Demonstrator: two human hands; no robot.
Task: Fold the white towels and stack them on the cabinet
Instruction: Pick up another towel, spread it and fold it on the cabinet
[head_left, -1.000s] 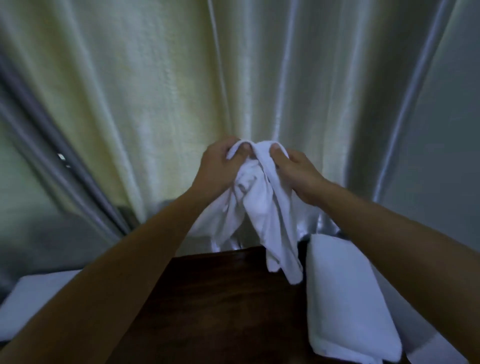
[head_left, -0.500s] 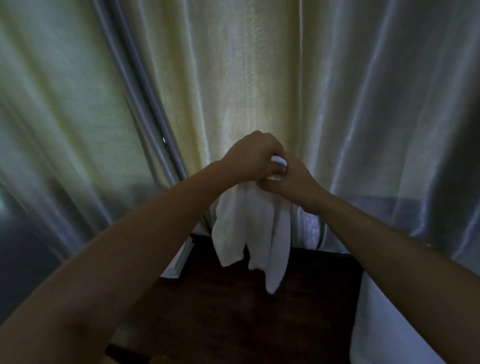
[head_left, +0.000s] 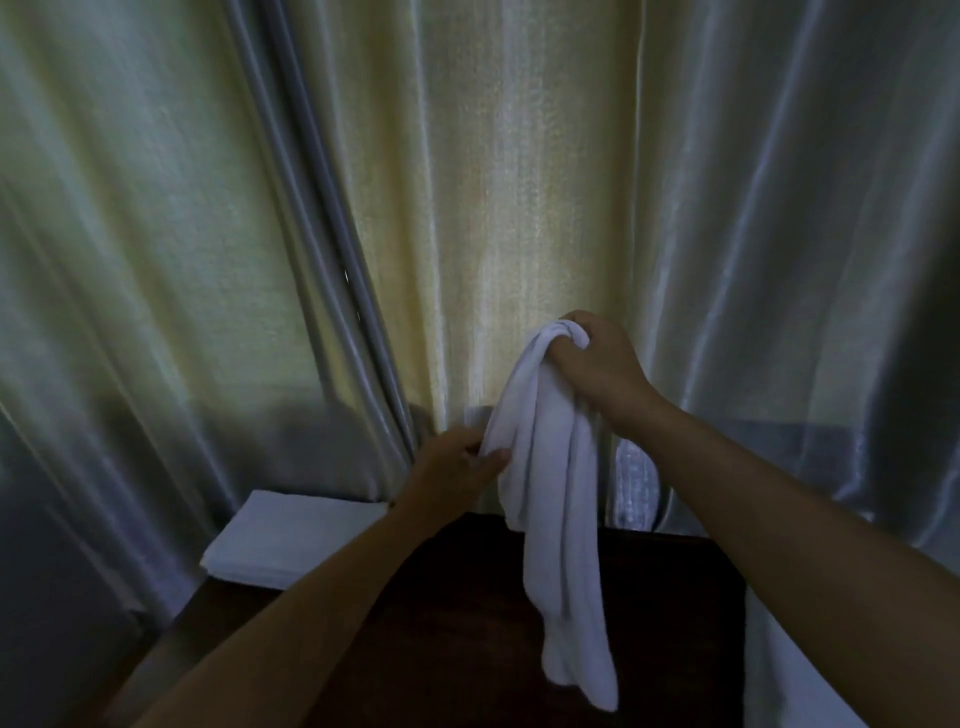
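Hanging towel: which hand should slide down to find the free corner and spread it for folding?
Probably left. The left hand pinches the towel's side edge partway down, free to run along it. The right hand grips the bunched top, carrying the weight above the dark cabinet, so it should hold.

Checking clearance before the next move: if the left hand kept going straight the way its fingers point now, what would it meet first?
The left hand already pinches the hanging white towel at its edge, so going on it would push into that towel first. Beyond it probably hangs the curtain; depth is unclear.
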